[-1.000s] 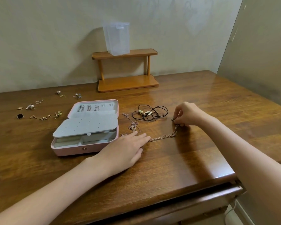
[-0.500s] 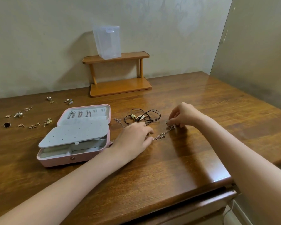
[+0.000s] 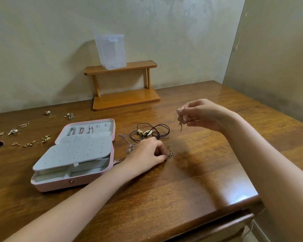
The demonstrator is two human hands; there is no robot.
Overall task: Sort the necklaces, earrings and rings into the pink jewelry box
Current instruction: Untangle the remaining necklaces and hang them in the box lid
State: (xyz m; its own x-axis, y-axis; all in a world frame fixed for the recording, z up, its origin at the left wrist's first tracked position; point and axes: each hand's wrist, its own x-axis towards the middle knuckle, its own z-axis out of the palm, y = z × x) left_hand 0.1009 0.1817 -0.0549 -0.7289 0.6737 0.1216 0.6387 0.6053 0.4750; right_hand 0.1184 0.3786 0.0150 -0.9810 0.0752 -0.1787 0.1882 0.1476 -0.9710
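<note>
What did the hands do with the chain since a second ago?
The right hand lifted its pinched end of the chain necklace off the table. The left hand, flat before, curled and now pinches the other end. The pink jewelry box and black cord necklace stayed put.

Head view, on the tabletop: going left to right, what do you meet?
Loose earrings and rings → pink box → left hand → chain end on the table → right hand.
</note>
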